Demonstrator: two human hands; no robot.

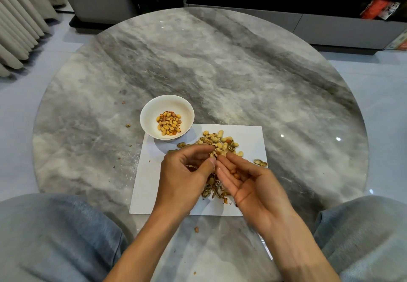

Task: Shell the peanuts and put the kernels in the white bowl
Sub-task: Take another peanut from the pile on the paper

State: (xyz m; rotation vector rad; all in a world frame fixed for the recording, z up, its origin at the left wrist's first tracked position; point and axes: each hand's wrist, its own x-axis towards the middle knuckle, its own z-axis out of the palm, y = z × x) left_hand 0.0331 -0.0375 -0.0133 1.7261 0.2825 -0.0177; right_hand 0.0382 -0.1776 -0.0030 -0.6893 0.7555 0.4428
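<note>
Peanut shell piece pinched between thumb and fingertips of left hand, held just above the white paper sheet, right at the near edge of the unshelled peanut pile. Right hand palm-up, fingers loosely cupped, a couple of reddish kernels lying in the palm; its fingertips meet the left thumb at the shell piece. Under and between the hands, a heap of empty shells on the paper, near side. One whole peanut sits at the paper's right edge, apart from the pile. White bowl far-left of the hands, its base overlapping the paper's far-left corner; a small batch of shelled kernels in bowl covers its bottom, some still with red skin. Paper lies on a round grey marbled worktop. Stray bits on the worktop: one kernel near the paper's near edge, shell crumbs left of the bowl. Person's knees in grey-blue trousers at both near corners. Far left, pale pleated curtain; far right, a low grey cabinet with an orange-red packet on it, print too blurred to read. No legible writing anywhere.
</note>
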